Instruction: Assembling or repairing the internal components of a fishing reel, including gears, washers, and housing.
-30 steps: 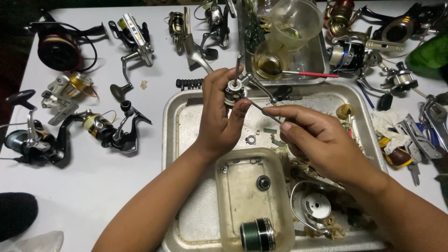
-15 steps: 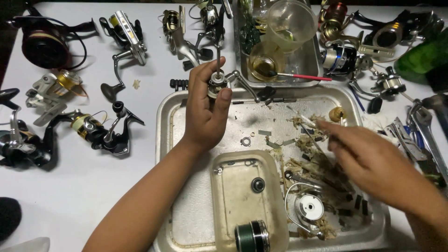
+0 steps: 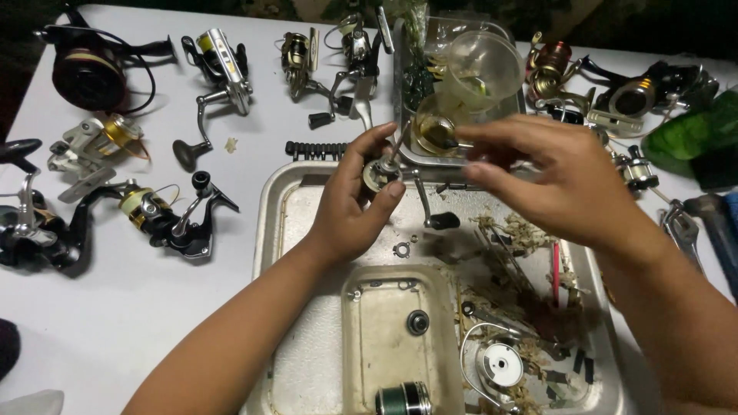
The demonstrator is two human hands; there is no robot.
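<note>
Right hand point(image 3: 553, 184) has risen from tray point(image 3: 270, 230) toward left-held reel part point(image 3: 380, 173).

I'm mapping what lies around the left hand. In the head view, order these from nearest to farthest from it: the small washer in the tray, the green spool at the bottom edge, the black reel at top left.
From the left hand:
1. Small washer, just to its right in the metal tray.
2. Green spool, below, at the tray's near edge.
3. Black reel, far left corner of the white table.
</note>
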